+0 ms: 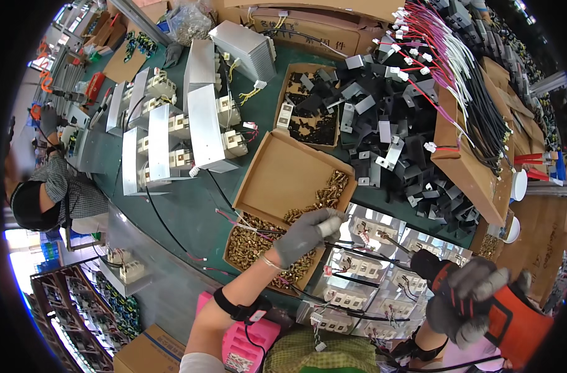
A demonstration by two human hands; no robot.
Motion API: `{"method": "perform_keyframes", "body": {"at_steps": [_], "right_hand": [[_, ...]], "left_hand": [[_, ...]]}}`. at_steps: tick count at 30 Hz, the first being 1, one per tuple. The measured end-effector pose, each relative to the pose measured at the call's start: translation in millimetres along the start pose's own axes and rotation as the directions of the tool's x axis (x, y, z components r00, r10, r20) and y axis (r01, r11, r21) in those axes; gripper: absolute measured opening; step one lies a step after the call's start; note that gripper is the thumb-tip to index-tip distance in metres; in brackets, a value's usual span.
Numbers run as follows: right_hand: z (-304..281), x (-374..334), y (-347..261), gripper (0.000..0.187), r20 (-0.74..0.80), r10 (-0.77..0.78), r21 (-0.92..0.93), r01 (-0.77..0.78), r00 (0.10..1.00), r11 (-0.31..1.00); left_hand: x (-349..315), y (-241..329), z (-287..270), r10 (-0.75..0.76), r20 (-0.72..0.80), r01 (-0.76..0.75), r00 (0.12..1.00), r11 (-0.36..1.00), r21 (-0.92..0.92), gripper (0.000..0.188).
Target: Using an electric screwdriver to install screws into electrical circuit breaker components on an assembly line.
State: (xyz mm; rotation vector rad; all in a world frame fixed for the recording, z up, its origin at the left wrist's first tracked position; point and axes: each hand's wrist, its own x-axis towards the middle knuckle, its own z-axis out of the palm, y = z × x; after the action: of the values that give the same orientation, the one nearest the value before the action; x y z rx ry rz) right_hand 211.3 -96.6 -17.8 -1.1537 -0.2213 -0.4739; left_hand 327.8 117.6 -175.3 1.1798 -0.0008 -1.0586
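My right hand (473,298), in a grey glove, grips an orange-and-black power screwdriver (504,320). The thin bit (396,245) points left and reaches one of the white terminal blocks (364,267) mounted on silver metal plates in front of me. My left hand (308,236), also gloved, has its thumb and fingers pinched together just left of the bit. Whatever they hold, if anything, is too small to make out. Under that hand lies an open cardboard box (296,165) with brass-coloured screws (252,248) in it.
Aluminium heat sinks (209,127) with white blocks stand at the left. Black and silver brackets (389,130) are heaped at the back right, beside a cardboard box of wire leads (476,168). Black cables cross the plates. A person (65,193) works at the far left.
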Motion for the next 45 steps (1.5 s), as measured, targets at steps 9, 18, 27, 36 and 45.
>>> {"method": "perform_keyframes", "body": {"at_steps": [9,18,27,36,45], "right_hand": [[28.3,7.8,61.2,0.091,-0.413,-0.163,-0.414,-0.025,0.896,0.910],[14.9,2.2,89.8,0.086,-0.237,-0.143,-0.367,0.047,0.961,0.929],[0.5,13.1,83.7,0.035,0.170,0.235,-0.034,-0.232,0.957,0.972],[-0.4,19.0,96.3,0.026,0.074,0.142,-0.099,-0.134,0.987,0.986],[48.3,11.8,110.9,0.053,-0.329,-0.247,-0.474,0.067,0.911,0.878]], "left_hand": [[21.1,6.3,29.0,0.133,0.120,-0.160,0.984,0.350,0.923,0.052],[28.1,-9.1,26.1,0.156,0.107,-0.155,0.982,0.336,0.929,0.047],[28.0,-17.9,23.8,0.238,0.120,-0.190,0.964,0.297,0.936,0.042],[32.1,-4.8,22.0,0.053,0.093,-0.105,0.994,0.312,0.944,0.042],[-12.7,7.8,-27.1,0.065,0.022,-0.036,0.998,0.769,-0.638,0.031]]}}
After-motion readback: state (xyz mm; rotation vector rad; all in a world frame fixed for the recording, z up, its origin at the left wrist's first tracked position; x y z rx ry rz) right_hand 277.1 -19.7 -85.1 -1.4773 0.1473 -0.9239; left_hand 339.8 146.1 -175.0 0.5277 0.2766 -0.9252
